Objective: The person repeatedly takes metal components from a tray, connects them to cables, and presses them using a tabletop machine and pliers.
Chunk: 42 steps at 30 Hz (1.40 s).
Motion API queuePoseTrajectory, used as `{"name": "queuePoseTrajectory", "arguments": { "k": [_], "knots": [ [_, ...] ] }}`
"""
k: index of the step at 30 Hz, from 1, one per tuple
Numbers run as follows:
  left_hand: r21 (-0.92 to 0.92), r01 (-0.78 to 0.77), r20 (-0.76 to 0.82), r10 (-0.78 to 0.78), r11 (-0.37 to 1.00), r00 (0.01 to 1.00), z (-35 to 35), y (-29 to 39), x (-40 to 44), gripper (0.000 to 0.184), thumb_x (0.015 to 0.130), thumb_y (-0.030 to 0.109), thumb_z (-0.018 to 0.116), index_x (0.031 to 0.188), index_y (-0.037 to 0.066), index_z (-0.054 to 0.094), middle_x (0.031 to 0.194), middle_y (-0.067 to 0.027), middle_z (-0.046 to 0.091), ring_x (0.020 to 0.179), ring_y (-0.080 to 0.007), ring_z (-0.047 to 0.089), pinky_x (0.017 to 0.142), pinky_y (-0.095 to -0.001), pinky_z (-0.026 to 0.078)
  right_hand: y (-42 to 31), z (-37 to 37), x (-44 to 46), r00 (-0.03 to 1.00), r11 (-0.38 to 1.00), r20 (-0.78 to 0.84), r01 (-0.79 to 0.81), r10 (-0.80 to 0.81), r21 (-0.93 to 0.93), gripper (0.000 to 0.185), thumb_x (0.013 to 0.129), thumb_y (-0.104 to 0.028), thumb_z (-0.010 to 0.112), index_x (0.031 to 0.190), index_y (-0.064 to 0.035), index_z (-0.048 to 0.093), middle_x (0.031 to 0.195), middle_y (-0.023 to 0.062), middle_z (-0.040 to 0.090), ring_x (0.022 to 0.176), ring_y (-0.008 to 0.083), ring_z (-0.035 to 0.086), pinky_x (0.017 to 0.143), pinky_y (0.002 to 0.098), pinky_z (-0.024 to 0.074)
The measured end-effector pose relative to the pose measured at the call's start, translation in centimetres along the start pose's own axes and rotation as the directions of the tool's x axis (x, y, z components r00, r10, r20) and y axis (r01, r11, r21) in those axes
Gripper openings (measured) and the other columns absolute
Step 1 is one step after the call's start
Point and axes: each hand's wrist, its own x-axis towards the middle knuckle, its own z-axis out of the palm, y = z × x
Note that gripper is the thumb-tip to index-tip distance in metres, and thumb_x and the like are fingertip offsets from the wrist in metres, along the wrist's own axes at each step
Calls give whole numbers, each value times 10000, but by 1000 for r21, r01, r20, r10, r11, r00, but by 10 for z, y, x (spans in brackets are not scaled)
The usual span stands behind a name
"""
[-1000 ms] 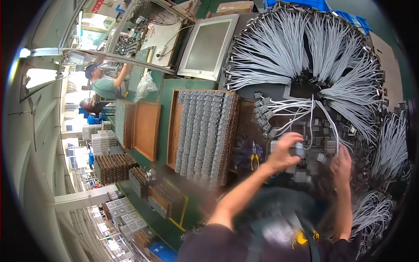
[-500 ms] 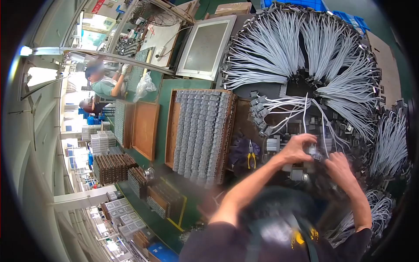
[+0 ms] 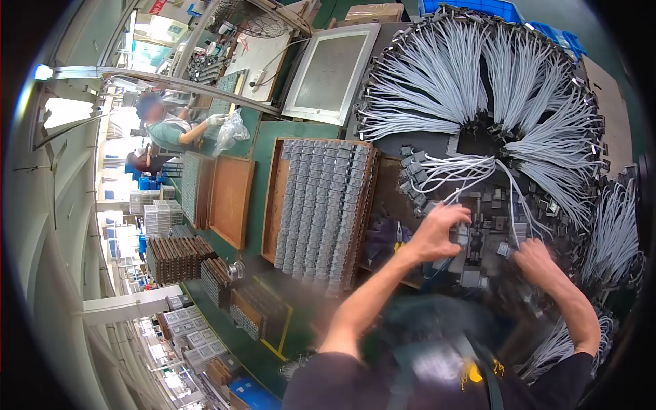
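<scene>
My left hand point(image 3: 437, 234) is curled at the left side of a metal bench fixture point(image 3: 475, 236), thumb and fingers bent around a small light-grey piece point(image 3: 463, 236). Whether that piece is loose or part of the fixture, I cannot tell. To the right of the fixture, my right hand point(image 3: 536, 263) pinches a white cable point(image 3: 514, 205) close to its end. A small silver connector point(image 3: 504, 249) sticks out to the left of those fingertips. Above the hands lies a loose bunch of white cables point(image 3: 458, 167) with grey connectors point(image 3: 413, 171) at its left end.
Bundled grey-white cables point(image 3: 424, 82) fan in an arc across the back of the bench. Left of the bench, a wooden tray point(image 3: 272, 205) holds rows of grey metal parts point(image 3: 318, 212). Yellow-handled pliers point(image 3: 399, 239) lie partly behind my left arm. Another person point(image 3: 167, 130) works farther left.
My left hand has moved left, away from my right hand, to the fixture's left side. My right hand keeps the cable, and its connector now shows clear of the left hand. The view has shifted slightly.
</scene>
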Motion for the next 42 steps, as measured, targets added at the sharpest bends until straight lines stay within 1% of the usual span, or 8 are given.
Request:
{"name": "queuePoseTrajectory", "arguments": {
  "k": [6, 8, 13, 17, 24, 26, 32, 42],
  "knots": [
    [-199, 74, 49, -66, 977, 997, 41, -9, -28, 648, 723, 488, 782, 1197, 76, 623, 1446, -144, 567, 1442, -368, 427, 1187, -594, 256, 6, 13, -1, 1000, 999, -13, -28, 27, -26, 149, 693, -87, 725, 831, -58, 676, 900, 111, 609, 934, 291, 596, 828, 389, 455],
    [-289, 59, -30, -71, 955, 997, 48, 2, -30, 523, 657, 78, 728, 1159, 44, 585, 1387, -135, 596, 1386, -373, 473, 1144, -477, 370, 9, 0, 7, 1000, 999, 17, -24, 24, 21, 174, 686, -111, 736, 843, -49, 694, 895, 120, 642, 927, 296, 627, 815, 394, 478],
    [-379, 125, 14, -130, 917, 991, 60, 3, -27, 510, 658, 37, 693, 1148, 10, 552, 1355, -167, 606, 1278, -382, 562, 1032, -409, 467, 23, -36, 55, 792, 988, 610, -77, -21, 134, 387, 602, -241, 789, 905, -4, 756, 812, 170, 739, 849, 329, 743, 729, 425, 574],
    [-388, 149, -5, -164, 910, 986, 60, 3, -29, 512, 655, 14, 674, 1152, -1, 552, 1272, -183, 636, 1195, -367, 616, 995, -381, 490, 12, 16, 69, 861, 969, 490, -15, 138, -245, 314, 658, -262, 764, 909, -74, 783, 906, 121, 753, 922, 292, 732, 762, 397, 565],
    [-603, 322, 89, -339, 730, 937, 68, -29, -39, 601, 649, -17, 869, 1191, 71, 624, 1312, -4, 589, 1132, -106, 561, 943, -285, 460, -37, -41, 70, 919, 874, -317, -58, 236, 483, 389, 727, -241, 843, 909, -26, 575, 751, 178, 666, 736, 396, 667, 640, 480, 509],
    [-666, 314, 90, -345, 677, 934, 64, -26, -35, 637, 660, -76, 854, 1238, 58, 622, 1216, 5, 630, 898, -64, 604, 718, -192, 471, -37, -40, 69, 929, 670, -229, -25, 289, 742, 430, 722, -185, 882, 1034, -23, 634, 793, 161, 715, 763, 305, 726, 675, 391, 556],
    [-771, 423, 247, -389, 476, 888, 65, -24, -28, 658, 715, -116, 830, 1315, 13, 596, 1172, -58, 689, 1023, -148, 683, 866, -298, 580, -37, -28, 68, 961, 454, -175, 61, 212, 889, 356, 817, -150, 784, 1095, 10, 629, 837, 167, 730, 789, 326, 718, 724, 404, 551],
    [-737, 524, 354, -417, 427, 837, 60, -18, -11, 636, 728, -79, 847, 1315, 0, 615, 1137, -62, 698, 999, -136, 675, 857, -289, 572, -39, -16, 76, 960, 471, -201, 88, 194, 878, 375, 837, -118, 744, 1158, 25, 612, 895, 185, 739, 830, 337, 718, 750, 411, 549]
  ]
}}
